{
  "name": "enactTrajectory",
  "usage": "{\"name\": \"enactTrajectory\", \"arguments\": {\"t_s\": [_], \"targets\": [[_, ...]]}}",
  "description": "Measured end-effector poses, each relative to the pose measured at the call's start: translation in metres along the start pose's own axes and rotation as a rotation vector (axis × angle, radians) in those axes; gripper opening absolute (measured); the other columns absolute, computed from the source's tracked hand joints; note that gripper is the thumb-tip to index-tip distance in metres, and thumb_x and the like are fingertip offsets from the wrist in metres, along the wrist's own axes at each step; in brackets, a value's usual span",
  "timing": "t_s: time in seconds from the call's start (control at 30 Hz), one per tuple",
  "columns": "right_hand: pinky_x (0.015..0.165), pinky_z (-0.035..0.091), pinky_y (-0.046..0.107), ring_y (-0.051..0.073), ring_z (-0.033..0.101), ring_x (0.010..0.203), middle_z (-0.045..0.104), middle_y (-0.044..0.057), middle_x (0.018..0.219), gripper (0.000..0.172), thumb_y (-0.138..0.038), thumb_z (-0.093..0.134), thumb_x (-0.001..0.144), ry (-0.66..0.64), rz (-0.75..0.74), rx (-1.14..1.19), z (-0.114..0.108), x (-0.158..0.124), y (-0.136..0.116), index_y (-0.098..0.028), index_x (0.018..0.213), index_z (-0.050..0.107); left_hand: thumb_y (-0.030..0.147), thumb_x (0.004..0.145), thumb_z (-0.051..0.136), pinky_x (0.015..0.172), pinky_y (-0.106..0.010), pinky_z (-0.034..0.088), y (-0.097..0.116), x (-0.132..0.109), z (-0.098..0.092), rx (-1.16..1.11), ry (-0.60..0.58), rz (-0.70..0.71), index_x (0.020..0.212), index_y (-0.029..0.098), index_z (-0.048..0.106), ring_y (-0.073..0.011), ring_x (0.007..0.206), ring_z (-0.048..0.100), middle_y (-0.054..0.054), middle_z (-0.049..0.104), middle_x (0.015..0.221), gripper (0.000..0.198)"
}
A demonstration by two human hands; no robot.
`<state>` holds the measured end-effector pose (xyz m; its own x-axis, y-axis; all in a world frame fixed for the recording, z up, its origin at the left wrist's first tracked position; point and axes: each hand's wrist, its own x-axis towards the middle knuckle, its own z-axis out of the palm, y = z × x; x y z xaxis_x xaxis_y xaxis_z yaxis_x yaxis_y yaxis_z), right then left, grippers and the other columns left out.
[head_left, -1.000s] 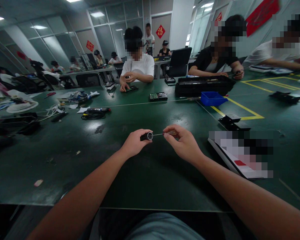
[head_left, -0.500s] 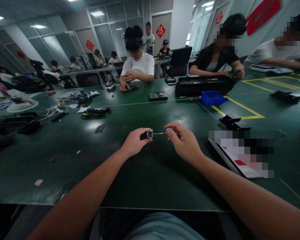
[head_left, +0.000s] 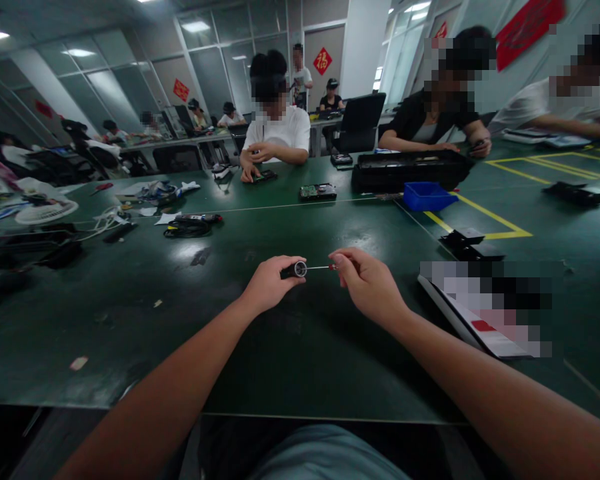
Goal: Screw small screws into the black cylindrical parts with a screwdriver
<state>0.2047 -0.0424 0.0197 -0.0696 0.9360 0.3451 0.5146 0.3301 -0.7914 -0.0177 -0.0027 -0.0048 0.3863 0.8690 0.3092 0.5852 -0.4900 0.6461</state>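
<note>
Above the green table (head_left: 280,360), my left hand (head_left: 270,285) grips a short black cylinder (head_left: 288,271) with a silvery round end turned to the right. My right hand (head_left: 367,283) is closed on the red handle of a screwdriver (head_left: 333,267). The thin metal shaft points left, and its tip meets the open end of the cylinder. Whether the tip sits on a screw inside cannot be made out. Most of the handle is hidden by my fingers.
A white booklet (head_left: 463,317) lies right of my right hand. Farther off are black brackets (head_left: 470,245), a blue bin (head_left: 427,197), a long black casing (head_left: 410,172), a hard drive (head_left: 318,192) and a coiled cable (head_left: 193,227). Several people sit across the table.
The fingers of my right hand have shifted slightly around the screwdriver handle. My left hand and the cylinder stay almost where they were.
</note>
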Motion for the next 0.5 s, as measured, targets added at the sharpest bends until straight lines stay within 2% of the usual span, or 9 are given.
{"name": "enactTrajectory", "arguments": {"t_s": [0.17,0.23,0.3,0.4,0.5], "targets": [[0.063,0.044,0.030,0.017,0.061,0.068,0.068,0.002,0.080,0.016,-0.029,0.052,0.093,-0.035,-0.068,0.003,-0.0004,-0.0013,0.0016,-0.022,0.099,0.066,0.023,0.083,0.078,0.102,-0.043,0.047,-0.0015,-0.0003,0.0006,0.009,-0.005,0.021,0.119,0.025,0.071,-0.0236,0.111,0.065,-0.005,0.072,0.119,0.037],[0.064,0.044,0.030,0.018,0.063,0.071,0.068,0.002,0.081,0.016,-0.028,0.054,0.091,-0.048,-0.063,0.004,-0.0014,-0.0018,0.0014,-0.022,0.100,0.066,0.024,0.083,0.077,0.103,-0.043,0.046,-0.0023,-0.0004,0.0010,0.016,-0.014,0.031,0.120,0.025,0.071,-0.0239,0.112,0.065,-0.005,0.072,0.119,0.037],[0.063,0.044,0.030,0.018,0.062,0.069,0.067,0.001,0.077,0.020,-0.033,0.052,0.095,-0.055,-0.042,0.015,-0.0020,-0.0017,0.0010,-0.022,0.101,0.067,0.023,0.084,0.077,0.104,-0.044,0.047,-0.0031,-0.0004,0.0011,0.018,-0.015,0.033,0.120,0.024,0.071,-0.0239,0.111,0.065,-0.005,0.072,0.119,0.037],[0.059,0.042,0.031,0.017,0.058,0.059,0.059,-0.001,0.062,0.035,-0.043,0.041,0.101,-0.073,0.013,0.006,-0.0021,-0.0009,0.0004,-0.022,0.097,0.068,0.022,0.083,0.077,0.103,-0.043,0.047,-0.0037,-0.0001,0.0009,0.018,0.005,0.024,0.119,0.024,0.071,-0.0235,0.110,0.066,-0.005,0.072,0.118,0.037],[0.058,0.041,0.031,0.018,0.058,0.059,0.060,-0.001,0.064,0.031,-0.041,0.043,0.100,-0.072,0.025,-0.004,-0.0013,-0.0005,0.0001,-0.022,0.105,0.067,0.022,0.084,0.077,0.102,-0.043,0.048,-0.0031,0.0001,0.0005,0.025,0.000,0.021,0.119,0.024,0.071,-0.0236,0.110,0.066,-0.005,0.072,0.118,0.036]]}}
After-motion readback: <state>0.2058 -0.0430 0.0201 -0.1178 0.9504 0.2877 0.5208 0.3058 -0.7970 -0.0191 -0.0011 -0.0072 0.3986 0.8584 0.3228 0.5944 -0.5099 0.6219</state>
